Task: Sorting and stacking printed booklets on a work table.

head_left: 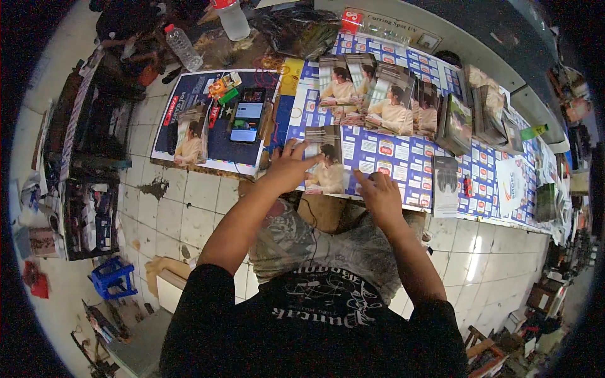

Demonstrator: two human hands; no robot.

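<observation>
A booklet (328, 177) with a photo of a person in a pale top on its cover lies near the table's front edge, between my hands. My left hand (290, 169) rests over its left side with the fingers spread, and one finger reaches onto the cover. Just right of the booklet is my right hand (382, 196), low over the patterned sheet, fingers apart and holding nothing. Whether its fingertips touch the sheet I cannot tell. Beyond my hands, overlapping booklets with the same cover (391, 104) are spread out.
Thick piles of booklets (455, 125) stand at the right. A grey-and-white leaflet (446, 186) overhangs the front edge. Left are a phone (247, 120) and another booklet (190, 135). Plastic bottles (183, 48) stand at the back. A blue stool (113, 277) is on the tiled floor.
</observation>
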